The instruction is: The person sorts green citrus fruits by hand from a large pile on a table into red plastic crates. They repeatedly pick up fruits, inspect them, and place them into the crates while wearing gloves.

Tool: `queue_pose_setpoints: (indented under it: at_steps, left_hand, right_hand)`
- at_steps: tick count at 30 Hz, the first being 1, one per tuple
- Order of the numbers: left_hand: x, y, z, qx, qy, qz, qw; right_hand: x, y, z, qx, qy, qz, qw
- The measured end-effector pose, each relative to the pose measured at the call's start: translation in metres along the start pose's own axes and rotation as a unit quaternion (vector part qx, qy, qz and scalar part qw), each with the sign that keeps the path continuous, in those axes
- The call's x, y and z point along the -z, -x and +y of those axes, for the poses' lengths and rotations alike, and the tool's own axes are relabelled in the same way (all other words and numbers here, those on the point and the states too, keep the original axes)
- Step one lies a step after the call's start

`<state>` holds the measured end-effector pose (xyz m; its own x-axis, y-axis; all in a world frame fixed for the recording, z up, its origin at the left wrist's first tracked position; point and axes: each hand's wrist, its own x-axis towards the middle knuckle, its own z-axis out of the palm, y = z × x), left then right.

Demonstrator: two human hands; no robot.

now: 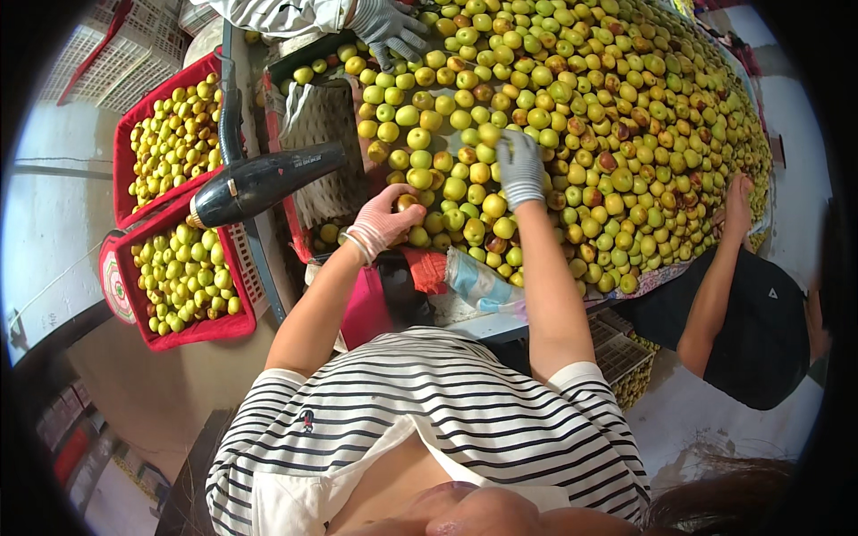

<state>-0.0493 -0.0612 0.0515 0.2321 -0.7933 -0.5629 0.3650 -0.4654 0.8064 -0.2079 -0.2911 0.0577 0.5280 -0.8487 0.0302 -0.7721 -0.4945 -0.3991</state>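
A large heap of green, yellow and brownish jujubes [617, 143] covers the table. At its near left edge my left hand [380, 221], in a pale pinkish glove, is closed on a brown-reddish jujube [406, 203] between thumb and fingers. Farther right, over the heap, is my right hand [520, 168] in a grey knitted glove. Its fingers curl at a slightly blurred yellow jujube [489, 135], which it seems to grip. Beside my left hand lies a worn, pale chute-like surface [320, 147].
Left stand two red-lined crates of jujubes [176, 143] [185, 277]. A black blower-like nozzle [268, 185] juts toward the table. Across it, another person's gloved hand [389, 31] touches the fruit; at right, another person's bare arm [715, 286] reaches in. A crate [621, 353] sits below.
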Motion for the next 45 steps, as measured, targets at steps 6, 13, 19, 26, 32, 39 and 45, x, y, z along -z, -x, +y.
queue_pose_setpoints:
  at_steps: [6, 13, 19, 26, 32, 39, 45]
  left_hand:
    - [-0.008, 0.012, 0.000, -0.064, -0.008, 0.039, 0.997]
    - [0.036, 0.073, 0.000, -0.082, 0.175, 0.050, 0.980]
    - [0.076, 0.128, -0.022, -0.106, 0.190, 0.061, 0.974]
    - [0.182, 0.177, -0.069, -0.190, 0.329, 0.350, 0.857]
    - [0.293, 0.208, -0.148, -0.141, 0.390, 0.517, 0.748]
    - [0.316, 0.194, -0.178, -0.115, 0.449, 0.535, 0.706]
    - [0.365, 0.187, -0.202, -0.094, 0.182, 0.674, 0.709]
  right_hand:
    - [-0.008, -0.040, -0.058, 0.008, -0.002, -0.084, 0.996]
    - [0.043, -0.056, -0.052, -0.108, -0.236, -0.097, 0.961]
    - [0.061, 0.062, -0.015, -0.090, 0.032, -0.391, 0.916]
    - [0.023, 0.094, -0.067, -0.082, 0.020, -0.326, 0.941]
    - [0.026, 0.046, -0.117, 0.000, 0.000, -0.285, 0.959]
    - [0.018, -0.013, -0.289, 0.172, -0.574, -0.291, 0.745]
    - [0.011, -0.135, -0.142, 0.111, -0.384, -0.179, 0.899]
